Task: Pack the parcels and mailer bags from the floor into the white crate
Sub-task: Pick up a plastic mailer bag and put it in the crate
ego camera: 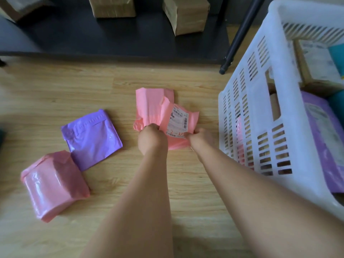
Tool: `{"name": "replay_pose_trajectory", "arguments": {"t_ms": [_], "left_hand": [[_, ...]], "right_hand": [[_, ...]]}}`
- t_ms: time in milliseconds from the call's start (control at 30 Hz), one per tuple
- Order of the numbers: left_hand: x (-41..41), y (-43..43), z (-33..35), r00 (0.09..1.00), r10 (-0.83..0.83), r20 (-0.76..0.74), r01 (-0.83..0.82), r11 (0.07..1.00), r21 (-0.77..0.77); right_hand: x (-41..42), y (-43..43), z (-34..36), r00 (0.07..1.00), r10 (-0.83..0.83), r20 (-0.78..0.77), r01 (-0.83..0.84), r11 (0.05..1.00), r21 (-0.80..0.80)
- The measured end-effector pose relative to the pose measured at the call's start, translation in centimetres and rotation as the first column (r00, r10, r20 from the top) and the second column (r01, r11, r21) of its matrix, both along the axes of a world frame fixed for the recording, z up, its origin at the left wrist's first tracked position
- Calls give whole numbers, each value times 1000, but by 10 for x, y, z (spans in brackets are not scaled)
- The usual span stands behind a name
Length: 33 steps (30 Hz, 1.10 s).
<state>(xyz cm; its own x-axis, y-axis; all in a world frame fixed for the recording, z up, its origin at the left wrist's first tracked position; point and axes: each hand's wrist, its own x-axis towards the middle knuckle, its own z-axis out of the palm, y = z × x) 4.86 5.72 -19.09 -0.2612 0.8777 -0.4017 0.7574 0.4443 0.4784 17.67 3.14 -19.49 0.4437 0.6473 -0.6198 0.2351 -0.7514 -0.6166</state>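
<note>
Both forearms stretch from the near edge to the middle of the floor (55, 86). The left hand (151, 138) is curled round the near edge of a plain pink bag (152, 103). The right hand (201, 139) pinches the near right corner of a labelled pink bag (178, 120) that overlaps the plain one.

The white crate (247, 108) stands just to their right, so the right hand is nearer it, and the carry likely goes right and up over its wall. The labelled bag's long side runs roughly near to far.

On the floor I count three pink bags, one of them a lone pink bag (54, 185) at near left, and one loose purple bag (93, 138) touching that one. Three cardboard boxes (111, 6) sit far back on a dark mat (111, 34). Inside the crate at least a packed purple bag (323, 131) and a cardboard parcel (314, 66) show.
</note>
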Motion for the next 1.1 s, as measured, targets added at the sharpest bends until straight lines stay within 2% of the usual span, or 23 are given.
{"name": "replay_pose_trajectory", "arguments": {"t_ms": [367,567,767,933,1100], "left_hand": [[-8,-29,69,997,66,47,-71,990,121],[-8,-47,126,996,71,53,-82,962,262],[1,-64,204,984,96,151,-157,872,465],[27,-81,256,979,-83,187,-44,808,587],[67,-102,285,932,-309,189,134,779,613]], "right_hand": [[-6,-33,68,994,20,106,-40,981,189],[-10,-54,116,988,-4,153,-47,943,329],[-3,-67,187,988,40,148,-110,858,502],[44,-76,239,981,31,191,-145,772,619],[110,-98,275,965,5,262,-177,751,636]]}}
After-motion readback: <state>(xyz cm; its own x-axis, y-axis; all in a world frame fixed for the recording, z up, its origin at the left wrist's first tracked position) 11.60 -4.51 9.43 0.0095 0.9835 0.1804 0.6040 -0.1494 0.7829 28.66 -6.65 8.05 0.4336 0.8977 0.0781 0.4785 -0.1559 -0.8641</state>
